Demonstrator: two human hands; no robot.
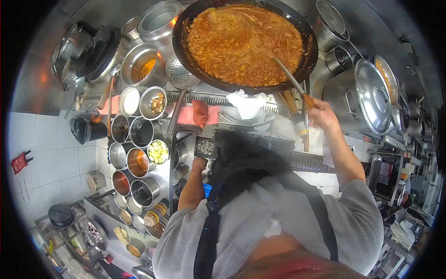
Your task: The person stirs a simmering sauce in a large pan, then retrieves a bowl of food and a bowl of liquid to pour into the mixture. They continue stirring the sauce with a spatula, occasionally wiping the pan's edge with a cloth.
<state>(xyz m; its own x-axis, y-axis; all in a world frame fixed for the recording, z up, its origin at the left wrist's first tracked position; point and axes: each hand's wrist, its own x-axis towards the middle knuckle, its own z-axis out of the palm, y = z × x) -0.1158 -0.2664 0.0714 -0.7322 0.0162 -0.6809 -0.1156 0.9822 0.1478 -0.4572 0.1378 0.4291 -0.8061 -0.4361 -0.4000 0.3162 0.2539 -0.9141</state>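
My right hand [322, 114] is closed around the wooden grip of a long-handled cooking utensil [291, 78]. Its metal shaft slants into a large black wok [181, 46], and its head is hidden under the thick reddish-brown sauce [241, 44]. Yellowish bits show all through the sauce. My left hand [200, 164] hangs low in a fist beside the metal counter, with nothing visible in it. A perforated skimmer [182, 74] rests at the wok's left, its handle pointing toward me. A white cloth [247, 103] lies below the near rim.
Several metal pots stand left, among them one of chopped green pieces [158, 151] and one of brown chunks [158, 103]. A red cloth [200, 113] lies near the skimmer handle. At right is a large stockpot [341, 93] with a tilted lid [373, 96]. Bamboo sticks [289, 101] stand nearby.
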